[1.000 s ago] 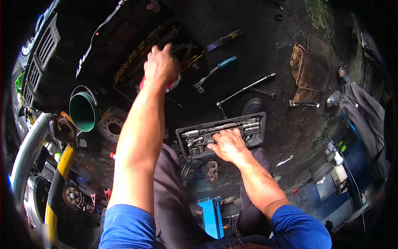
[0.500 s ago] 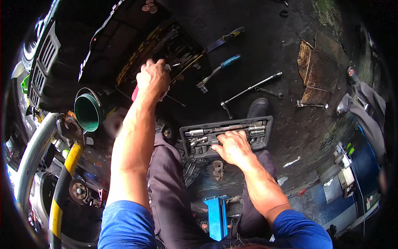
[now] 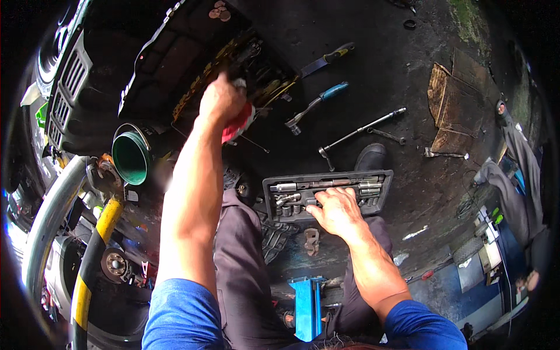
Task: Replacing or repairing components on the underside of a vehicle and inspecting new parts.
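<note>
My left hand (image 3: 221,100) reaches forward over a dark toolbox (image 3: 259,73) with yellow edging; its fingers curl and blur, and what they hold is unclear. A red and white object (image 3: 233,127) shows just beneath it. My right hand (image 3: 337,211) lies on an open grey socket case (image 3: 269,195) across my legs, fingers apart over the sockets and extension bars. Beyond the case lie a long-handled bar (image 3: 364,128), a spanner (image 3: 388,136), a blue-handled ratchet (image 3: 312,104) and a scraper with a yellow and black handle (image 3: 321,61).
A green bucket (image 3: 129,162), black car trim (image 3: 65,102), a steel tube (image 3: 52,224) and a striped bar (image 3: 93,256) are at the left. A blue metal stand (image 3: 306,306) is between my legs. Dirty cardboard (image 3: 455,105) and another person's grey-clad legs (image 3: 513,169) are at the right.
My left hand dipped toward me, then moved forward again, uncovering more of the red object. My right hand stays on the socket case, which appears a little lower and further right.
</note>
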